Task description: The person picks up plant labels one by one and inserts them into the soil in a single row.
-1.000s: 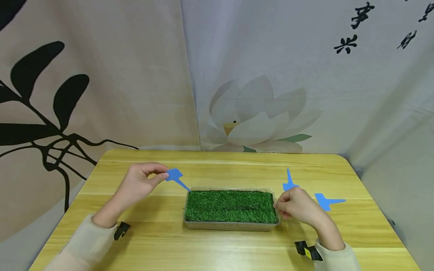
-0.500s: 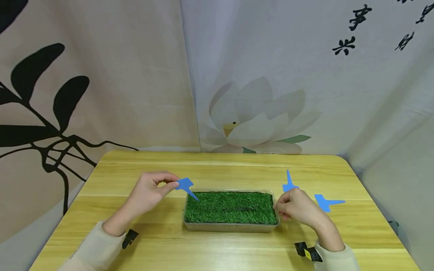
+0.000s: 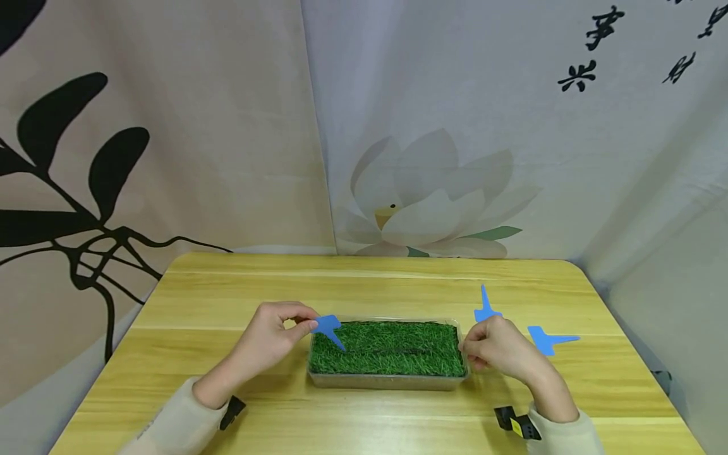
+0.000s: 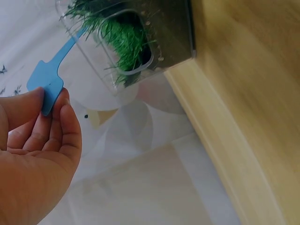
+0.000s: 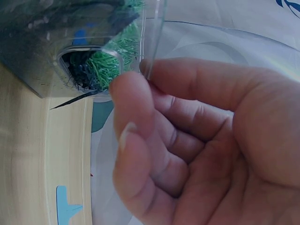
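Note:
My left hand (image 3: 264, 338) pinches a blue T-shaped plant label (image 3: 327, 325) by its broad head, between thumb and fingers. Its pointed stem slants down over the left part of the green artificial grass (image 3: 392, 344); whether the tip touches the blades I cannot tell. That grass fills a clear plastic box (image 3: 387, 381) standing on the table. At the box's right end, my right hand (image 3: 503, 344) grips the rim between thumb and forefinger. The left wrist view shows the label (image 4: 46, 79) beside the box's transparent end wall (image 4: 173, 37), which has a rounded opening.
Two more blue plant labels lie on the wooden table (image 3: 398, 420) to the right: one label (image 3: 485, 308) just behind my right hand, another label (image 3: 545, 340) farther right. A printed curtain (image 3: 256, 126) hangs behind the table's back edge.
My left hand has carried the plant label rightward and down, from the box's back left corner to above the grass. The right hand has stayed at the box's right end.

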Tool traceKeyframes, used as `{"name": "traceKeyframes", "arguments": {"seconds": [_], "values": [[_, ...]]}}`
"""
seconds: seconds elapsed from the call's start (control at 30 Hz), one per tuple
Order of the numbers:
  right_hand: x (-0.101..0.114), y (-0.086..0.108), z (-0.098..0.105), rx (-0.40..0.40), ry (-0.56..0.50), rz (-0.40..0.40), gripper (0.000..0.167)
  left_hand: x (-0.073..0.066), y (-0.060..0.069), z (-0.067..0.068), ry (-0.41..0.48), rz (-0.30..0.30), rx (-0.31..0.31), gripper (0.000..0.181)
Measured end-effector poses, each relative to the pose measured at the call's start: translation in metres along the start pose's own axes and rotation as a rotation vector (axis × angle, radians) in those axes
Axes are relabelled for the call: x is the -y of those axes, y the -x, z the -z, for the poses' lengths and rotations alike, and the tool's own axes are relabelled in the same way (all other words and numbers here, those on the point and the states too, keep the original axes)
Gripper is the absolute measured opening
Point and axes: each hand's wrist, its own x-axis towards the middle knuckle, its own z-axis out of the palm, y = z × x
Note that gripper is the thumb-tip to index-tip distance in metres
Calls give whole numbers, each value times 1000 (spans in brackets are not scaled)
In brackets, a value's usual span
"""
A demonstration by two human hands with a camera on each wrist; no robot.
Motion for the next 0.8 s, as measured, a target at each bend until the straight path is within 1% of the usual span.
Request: {"name": "traceKeyframes", "arguments": {"seconds": [0.33,0.57,0.8], "values": [[1,-1,1,-2,17,-3,24,4,1,-3,1,9,15,14],[1,0,0,1,-7,-1,24,7,1,-5,13,33,28,14],[1,0,-1,3,-18,-3,23,8,3,-5,2,35,37,13]]}}
